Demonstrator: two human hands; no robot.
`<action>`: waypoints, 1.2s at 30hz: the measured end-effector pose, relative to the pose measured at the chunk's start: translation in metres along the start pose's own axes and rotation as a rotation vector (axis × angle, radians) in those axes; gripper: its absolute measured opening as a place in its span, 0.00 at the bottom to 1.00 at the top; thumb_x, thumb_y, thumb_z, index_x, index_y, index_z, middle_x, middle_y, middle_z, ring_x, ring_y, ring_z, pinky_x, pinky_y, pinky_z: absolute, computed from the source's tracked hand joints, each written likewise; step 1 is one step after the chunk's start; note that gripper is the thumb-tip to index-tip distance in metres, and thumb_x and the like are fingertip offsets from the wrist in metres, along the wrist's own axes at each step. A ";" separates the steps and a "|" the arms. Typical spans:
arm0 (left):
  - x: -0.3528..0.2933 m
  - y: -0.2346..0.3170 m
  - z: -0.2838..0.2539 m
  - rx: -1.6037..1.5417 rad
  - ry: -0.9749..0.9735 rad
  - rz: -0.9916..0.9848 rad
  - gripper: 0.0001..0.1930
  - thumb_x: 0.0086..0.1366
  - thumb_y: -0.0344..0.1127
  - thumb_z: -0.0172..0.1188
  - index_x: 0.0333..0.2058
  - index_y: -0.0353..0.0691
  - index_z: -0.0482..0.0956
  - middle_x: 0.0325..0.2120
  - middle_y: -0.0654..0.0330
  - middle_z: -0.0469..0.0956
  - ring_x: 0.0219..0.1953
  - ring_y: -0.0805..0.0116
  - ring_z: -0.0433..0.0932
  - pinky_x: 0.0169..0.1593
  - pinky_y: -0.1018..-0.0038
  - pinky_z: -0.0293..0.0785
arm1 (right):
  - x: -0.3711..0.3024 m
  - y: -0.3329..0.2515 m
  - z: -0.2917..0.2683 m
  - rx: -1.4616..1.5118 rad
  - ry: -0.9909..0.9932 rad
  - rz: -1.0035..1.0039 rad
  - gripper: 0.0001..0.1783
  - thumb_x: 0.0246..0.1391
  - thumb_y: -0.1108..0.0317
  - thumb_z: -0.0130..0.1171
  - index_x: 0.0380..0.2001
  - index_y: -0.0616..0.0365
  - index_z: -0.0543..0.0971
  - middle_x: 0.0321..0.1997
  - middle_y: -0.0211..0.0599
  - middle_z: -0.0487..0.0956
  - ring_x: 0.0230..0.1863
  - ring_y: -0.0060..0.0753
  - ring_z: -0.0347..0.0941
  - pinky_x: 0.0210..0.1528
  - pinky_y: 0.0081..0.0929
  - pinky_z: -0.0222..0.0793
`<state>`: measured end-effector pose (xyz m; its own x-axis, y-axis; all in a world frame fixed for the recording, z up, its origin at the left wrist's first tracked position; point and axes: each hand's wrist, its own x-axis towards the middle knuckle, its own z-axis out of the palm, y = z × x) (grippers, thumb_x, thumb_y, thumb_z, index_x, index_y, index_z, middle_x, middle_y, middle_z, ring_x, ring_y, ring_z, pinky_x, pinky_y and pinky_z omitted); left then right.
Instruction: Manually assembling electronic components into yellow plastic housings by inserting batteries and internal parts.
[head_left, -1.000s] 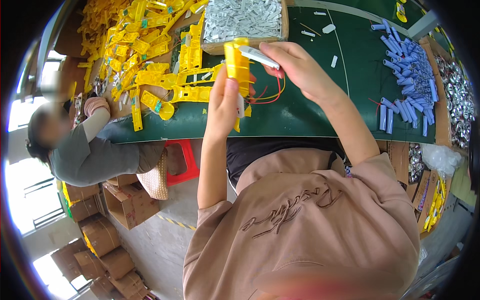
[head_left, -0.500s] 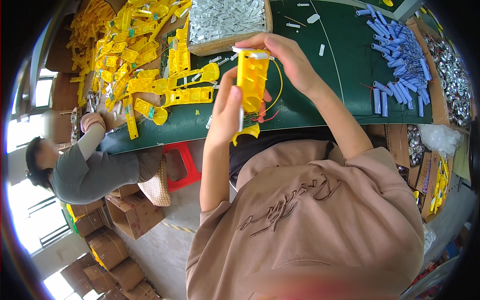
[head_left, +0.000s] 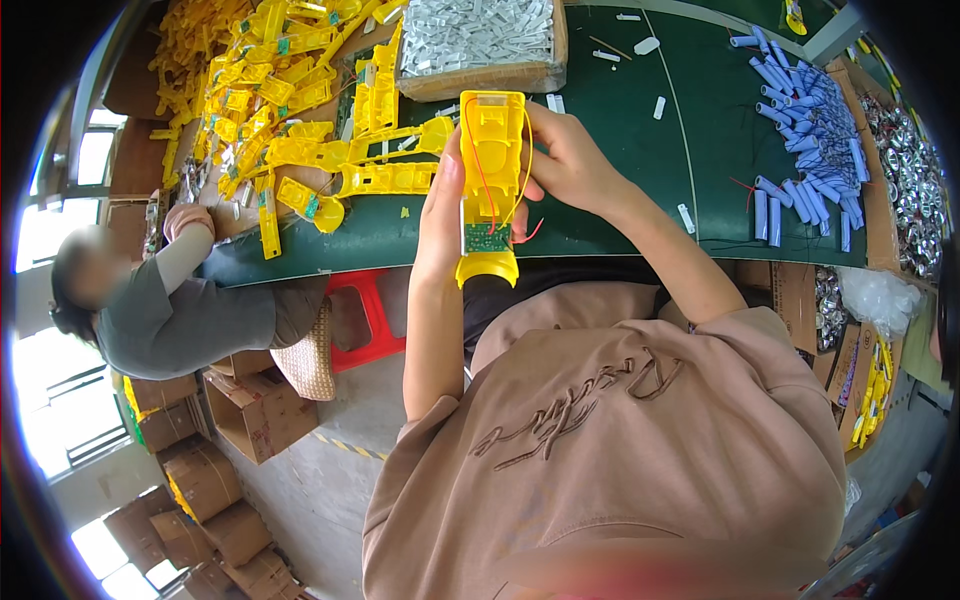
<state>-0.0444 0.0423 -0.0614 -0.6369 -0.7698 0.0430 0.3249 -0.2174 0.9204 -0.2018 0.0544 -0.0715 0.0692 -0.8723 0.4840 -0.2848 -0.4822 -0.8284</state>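
Note:
Upright over the table's near edge is a yellow plastic housing (head_left: 492,140), its hollow inside facing me. A small green circuit board (head_left: 487,236) sits in its lower part, above a curved yellow end. Red and yellow wires run along the inside and the right edge, and a loose red wire end sticks out at the lower right. My left hand (head_left: 441,215) is closed around the housing's left side. My right hand (head_left: 565,160) grips its right edge near the yellow wire; some fingertips are hidden behind the housing.
A cardboard box of small white plastic pieces (head_left: 558,72) stands ahead. Many yellow housings (head_left: 390,178) lie at left, blue wired cylinders (head_left: 800,140) at right, beside a box of shiny metal parts (head_left: 905,180). A co-worker (head_left: 190,310) sits at left near a red stool (head_left: 375,325).
The housing has turned so its inside and circuit board face me more squarely. My right hand has come down from the top to the right edge. The view has shifted slightly.

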 end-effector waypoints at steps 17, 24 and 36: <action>-0.001 0.002 0.020 0.136 0.172 -0.009 0.21 0.67 0.45 0.32 0.51 0.36 0.58 0.30 0.54 0.72 0.28 0.70 0.73 0.32 0.74 0.73 | 0.007 -0.009 -0.006 0.656 0.069 0.220 0.24 0.53 0.70 0.50 0.53 0.57 0.59 0.39 0.33 0.73 0.38 0.18 0.69 0.35 0.15 0.66; 0.004 -0.008 0.011 0.234 0.337 0.065 0.21 0.67 0.43 0.31 0.52 0.37 0.59 0.35 0.58 0.71 0.34 0.73 0.70 0.38 0.78 0.68 | -0.006 -0.001 -0.004 0.192 0.150 0.211 0.12 0.51 0.64 0.52 0.34 0.61 0.73 0.30 0.30 0.73 0.33 0.19 0.67 0.37 0.16 0.62; 0.017 -0.019 0.014 0.270 0.525 0.226 0.21 0.68 0.43 0.30 0.53 0.35 0.56 0.43 0.57 0.66 0.44 0.71 0.64 0.50 0.76 0.58 | 0.001 0.006 0.035 -0.549 0.438 -0.275 0.08 0.39 0.70 0.59 0.19 0.55 0.69 0.21 0.30 0.69 0.25 0.33 0.65 0.32 0.29 0.56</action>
<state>-0.0711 0.0419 -0.0731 -0.1226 -0.9858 0.1147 0.1795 0.0916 0.9795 -0.1704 0.0473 -0.0858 -0.1472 -0.5595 0.8157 -0.7555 -0.4686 -0.4578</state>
